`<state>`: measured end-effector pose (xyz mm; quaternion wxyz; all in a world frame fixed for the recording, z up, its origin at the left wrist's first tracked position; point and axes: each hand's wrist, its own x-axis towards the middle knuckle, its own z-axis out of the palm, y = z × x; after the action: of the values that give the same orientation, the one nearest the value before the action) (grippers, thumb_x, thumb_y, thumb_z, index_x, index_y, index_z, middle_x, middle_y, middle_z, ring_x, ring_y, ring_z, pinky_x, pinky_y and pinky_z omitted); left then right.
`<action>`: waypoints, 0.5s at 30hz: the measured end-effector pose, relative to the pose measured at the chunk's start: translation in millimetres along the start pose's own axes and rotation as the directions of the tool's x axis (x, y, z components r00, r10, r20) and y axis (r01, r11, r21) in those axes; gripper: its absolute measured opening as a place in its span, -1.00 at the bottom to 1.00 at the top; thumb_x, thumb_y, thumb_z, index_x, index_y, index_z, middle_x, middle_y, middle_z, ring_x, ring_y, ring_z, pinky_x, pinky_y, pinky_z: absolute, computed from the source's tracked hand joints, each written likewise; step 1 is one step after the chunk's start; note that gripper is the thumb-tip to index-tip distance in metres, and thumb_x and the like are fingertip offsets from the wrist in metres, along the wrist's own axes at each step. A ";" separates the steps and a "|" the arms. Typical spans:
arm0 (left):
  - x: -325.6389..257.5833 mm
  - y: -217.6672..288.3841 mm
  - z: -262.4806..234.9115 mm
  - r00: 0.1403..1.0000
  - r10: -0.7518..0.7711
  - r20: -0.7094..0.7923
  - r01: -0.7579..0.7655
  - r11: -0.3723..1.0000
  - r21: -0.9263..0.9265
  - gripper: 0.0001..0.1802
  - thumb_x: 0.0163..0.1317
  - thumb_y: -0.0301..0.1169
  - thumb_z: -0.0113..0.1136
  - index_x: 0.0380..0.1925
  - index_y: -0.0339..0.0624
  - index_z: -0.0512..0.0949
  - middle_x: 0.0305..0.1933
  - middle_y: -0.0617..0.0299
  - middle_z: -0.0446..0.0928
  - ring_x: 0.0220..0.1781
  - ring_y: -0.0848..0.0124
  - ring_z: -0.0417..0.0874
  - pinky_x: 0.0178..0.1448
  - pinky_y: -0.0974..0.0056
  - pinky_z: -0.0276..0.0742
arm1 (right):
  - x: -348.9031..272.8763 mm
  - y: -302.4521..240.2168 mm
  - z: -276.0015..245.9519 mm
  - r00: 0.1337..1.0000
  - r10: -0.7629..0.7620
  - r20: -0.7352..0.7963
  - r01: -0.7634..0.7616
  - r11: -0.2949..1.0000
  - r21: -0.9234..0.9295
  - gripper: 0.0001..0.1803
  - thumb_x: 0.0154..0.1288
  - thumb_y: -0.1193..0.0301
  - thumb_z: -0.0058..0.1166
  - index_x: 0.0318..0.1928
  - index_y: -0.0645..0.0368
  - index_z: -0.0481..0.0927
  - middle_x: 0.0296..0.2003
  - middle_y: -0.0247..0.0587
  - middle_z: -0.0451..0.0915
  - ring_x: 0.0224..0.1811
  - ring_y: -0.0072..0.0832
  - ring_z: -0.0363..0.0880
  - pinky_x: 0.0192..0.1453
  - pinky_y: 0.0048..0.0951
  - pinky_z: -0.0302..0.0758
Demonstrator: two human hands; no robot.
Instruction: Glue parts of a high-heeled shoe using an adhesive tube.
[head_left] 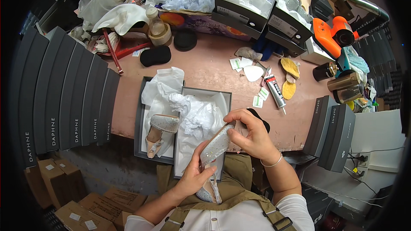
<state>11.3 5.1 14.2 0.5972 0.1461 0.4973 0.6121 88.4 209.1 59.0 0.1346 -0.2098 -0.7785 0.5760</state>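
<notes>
A silver glitter shoe [215,147] is held tilted over the front of the table, its toe up and its heel end low near my apron. My left hand [193,179] is closed round its middle. At the toe, my right hand [252,136] pinches the edge between thumb and fingers. The matching shoe [165,122] lies in the left part of an open dark shoebox [138,139] on white tissue. Crumpled white paper [199,117] fills the box part [230,102] beside it, just beyond my hands.
Stacked grey shoeboxes [64,90] wall the left side; more boxes [336,132] stand at right. A glue tube [275,90], yellow sponges [289,89] and small white packets [257,102] lie on the table. An orange heat tool [327,36] sits far right, open shoeboxes [239,17] at the back.
</notes>
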 end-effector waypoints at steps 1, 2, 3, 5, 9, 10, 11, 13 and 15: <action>0.4 0.0 0.1 1.000 0.009 0.001 -0.009 1.000 0.001 -0.20 0.19 -0.59 0.05 0.36 -0.22 -0.14 0.31 0.06 0.10 0.32 0.37 0.18 0.35 0.28 0.12 | 0.2 -0.1 0.0 1.000 0.002 0.002 -0.002 1.000 0.001 -0.72 0.01 0.59 0.06 -0.17 0.30 0.50 -0.18 -0.18 0.50 -0.04 -0.41 0.45 0.14 -0.45 0.32; 0.6 1.2 0.5 1.000 0.007 0.003 -0.007 1.000 -0.001 -0.20 0.19 -0.59 0.05 0.36 -0.23 -0.14 0.31 0.05 0.10 0.33 0.37 0.17 0.35 0.28 0.11 | 0.4 -0.1 -0.1 1.000 0.003 0.004 -0.003 1.000 0.008 -0.72 0.01 0.59 0.05 -0.17 0.31 0.50 -0.18 -0.18 0.50 -0.04 -0.41 0.45 0.15 -0.44 0.32; 0.5 3.2 1.1 1.000 0.005 0.004 -0.005 1.000 -0.003 -0.20 0.19 -0.59 0.05 0.36 -0.23 -0.15 0.32 0.04 0.10 0.33 0.36 0.16 0.36 0.27 0.11 | 0.5 0.0 -0.1 1.000 0.005 0.005 -0.005 1.000 0.016 -0.72 0.02 0.59 0.05 -0.18 0.31 0.50 -0.18 -0.18 0.50 -0.04 -0.41 0.45 0.15 -0.44 0.32; 0.6 3.7 1.2 1.000 0.003 0.008 -0.003 1.000 -0.002 -0.20 0.19 -0.59 0.05 0.36 -0.23 -0.15 0.32 0.04 0.09 0.34 0.36 0.16 0.36 0.27 0.10 | 0.3 0.9 0.0 1.000 0.005 0.009 -0.005 1.000 0.031 -0.73 0.03 0.59 0.04 -0.18 0.31 0.49 -0.18 -0.18 0.50 -0.04 -0.42 0.45 0.15 -0.44 0.32; 1.5 3.1 0.9 1.000 0.014 0.014 -0.014 1.000 0.002 -0.20 0.20 -0.59 0.05 0.36 -0.23 -0.14 0.32 0.03 0.09 0.34 0.36 0.16 0.36 0.27 0.09 | 0.1 1.9 -1.1 1.000 0.000 0.020 -0.001 0.999 0.041 -0.74 0.04 0.59 0.03 -0.18 0.31 0.49 -0.19 -0.18 0.50 -0.04 -0.41 0.45 0.15 -0.43 0.32; 1.6 3.1 1.0 1.000 0.018 0.016 -0.018 1.000 0.001 -0.20 0.20 -0.59 0.05 0.36 -0.24 -0.14 0.32 0.03 0.09 0.34 0.36 0.16 0.36 0.27 0.09 | 0.2 1.6 -1.4 1.000 0.001 0.024 -0.002 0.999 0.038 -0.75 0.05 0.59 0.02 -0.18 0.31 0.50 -0.19 -0.17 0.50 -0.04 -0.41 0.45 0.14 -0.43 0.32; 1.7 3.0 1.1 1.000 0.017 0.015 -0.017 1.000 0.003 -0.20 0.20 -0.59 0.05 0.36 -0.24 -0.14 0.32 0.03 0.09 0.34 0.35 0.16 0.36 0.27 0.09 | 0.5 1.5 -1.7 1.000 0.000 0.026 -0.001 0.999 0.034 -0.75 0.05 0.58 0.02 -0.19 0.31 0.50 -0.19 -0.17 0.50 -0.05 -0.41 0.45 0.14 -0.43 0.32; 1.7 2.7 1.0 1.000 0.015 0.013 -0.015 1.000 0.006 -0.21 0.20 -0.58 0.05 0.36 -0.24 -0.14 0.32 0.03 0.09 0.34 0.35 0.15 0.36 0.27 0.09 | 0.9 1.4 -2.0 0.999 -0.001 0.032 0.000 1.000 0.026 -0.75 0.05 0.58 0.02 -0.19 0.31 0.50 -0.19 -0.17 0.50 -0.05 -0.41 0.45 0.14 -0.43 0.32; 1.9 2.5 1.0 1.000 0.015 0.012 -0.015 1.000 0.013 -0.21 0.20 -0.58 0.05 0.36 -0.24 -0.14 0.32 0.03 0.10 0.34 0.35 0.15 0.36 0.27 0.09 | 1.1 1.6 -1.6 1.000 0.000 0.031 -0.001 1.000 0.029 -0.76 0.05 0.58 0.01 -0.20 0.31 0.50 -0.20 -0.18 0.50 -0.06 -0.41 0.45 0.13 -0.43 0.32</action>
<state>10.1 7.7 15.9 0.5945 0.1572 0.4967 0.6125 88.3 211.4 57.9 0.1254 -0.1992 -0.7719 0.5905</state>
